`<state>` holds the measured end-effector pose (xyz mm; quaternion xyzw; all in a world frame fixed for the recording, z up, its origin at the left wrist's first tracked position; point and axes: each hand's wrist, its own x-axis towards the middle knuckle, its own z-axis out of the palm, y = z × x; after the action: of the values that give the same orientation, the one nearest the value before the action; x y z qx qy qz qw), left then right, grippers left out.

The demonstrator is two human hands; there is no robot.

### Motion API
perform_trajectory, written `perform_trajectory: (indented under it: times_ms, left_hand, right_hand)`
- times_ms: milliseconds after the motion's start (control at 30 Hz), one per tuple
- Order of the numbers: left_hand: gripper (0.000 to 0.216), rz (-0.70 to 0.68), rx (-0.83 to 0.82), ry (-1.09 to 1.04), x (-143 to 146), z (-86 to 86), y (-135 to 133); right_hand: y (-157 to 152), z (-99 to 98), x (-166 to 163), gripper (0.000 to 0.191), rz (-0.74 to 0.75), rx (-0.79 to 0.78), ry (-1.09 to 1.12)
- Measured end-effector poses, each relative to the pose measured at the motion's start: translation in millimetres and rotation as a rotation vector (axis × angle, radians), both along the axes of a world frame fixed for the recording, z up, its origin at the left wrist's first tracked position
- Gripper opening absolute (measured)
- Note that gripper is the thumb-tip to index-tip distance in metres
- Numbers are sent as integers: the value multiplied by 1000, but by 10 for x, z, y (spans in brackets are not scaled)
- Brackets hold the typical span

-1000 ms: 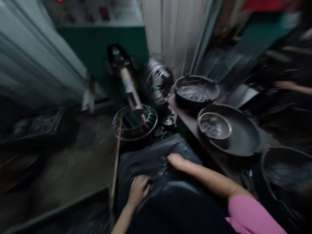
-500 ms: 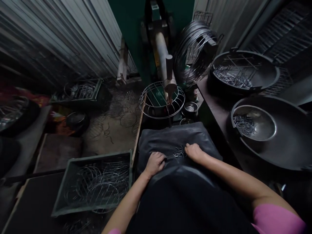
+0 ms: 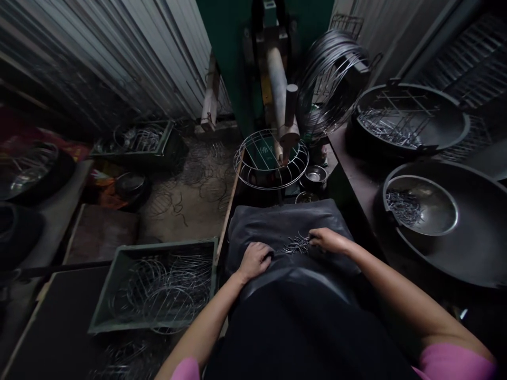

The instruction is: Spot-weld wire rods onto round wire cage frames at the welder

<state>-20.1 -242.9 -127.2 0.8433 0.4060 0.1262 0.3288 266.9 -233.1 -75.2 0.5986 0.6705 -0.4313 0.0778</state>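
Note:
A small heap of short, bent wire pieces lies on the black apron spread over my lap. Left of the heap, my left hand is closed, its curled fingers gripping a fold of the apron. My right hand is at the heap's right edge, fingers pinched together and pointing at the wires. What lies between those fingertips is too small to make out. Ahead hangs a round wire basket frame beneath the cylindrical arm of a green machine.
At left stands a green crate of wire rings. On the right bench, a large dark pan holds a steel bowl with short wires; another pan sits behind. A wire coil hangs beside the machine.
My right hand has shifted slightly right, and its wrist is raised a little. My left hand stays on the apron. The whole view has swung a little to the left.

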Motion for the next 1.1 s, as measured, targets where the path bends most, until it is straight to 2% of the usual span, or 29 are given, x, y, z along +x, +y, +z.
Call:
perform_trajectory:
  times_ms: [100, 167, 267, 333, 433, 533, 667, 800, 867, 967, 1033, 1100]
  left_hand:
    - [25, 116, -233, -195, 142, 82, 119]
    - [37, 136, -368, -319, 278, 142, 226]
    - [59, 46, -376, -359, 475, 199, 350]
    - [59, -67, -348, -319, 570, 192, 376]
    - [32, -170, -406, -245, 641, 111, 348]
    - [22, -100, -451, -130, 647, 2, 320]
    - [29, 137, -531, -93, 599, -69, 362]
    - [50, 218, -648, -162, 599, -59, 419]
    - [48, 215, -631, -125, 648, -43, 424]
    - [43, 140, -456, -25, 760, 14, 398]
    - [41, 21, -346, 14, 827, 85, 367]
    - [42, -127, -306, 20, 861, 170, 334]
  right_hand:
    - [-36, -3, -18, 10, -180, -97, 215]
    - [-47, -9, -98, 10, -193, -95, 277]
    - [-41, -11, -221, 9, -180, -103, 378]
    - [-31, -13, -263, 11, -173, -108, 381]
    - [-27, -29, -258, 14, -100, -27, 224]
    - [-39, -57, -210, 20, 58, 134, -59]
    - [-76, -92, -164, 30, 206, 220, -382]
    - [-104, -106, -203, 33, 265, 233, -470]
    - [-108, -107, -256, 32, 293, 242, -494]
    - [-108, -116, -359, 31, 307, 262, -496]
    - [-115, -132, -423, 32, 323, 280, -488]
    - [-129, -154, -461, 32, 344, 285, -468]
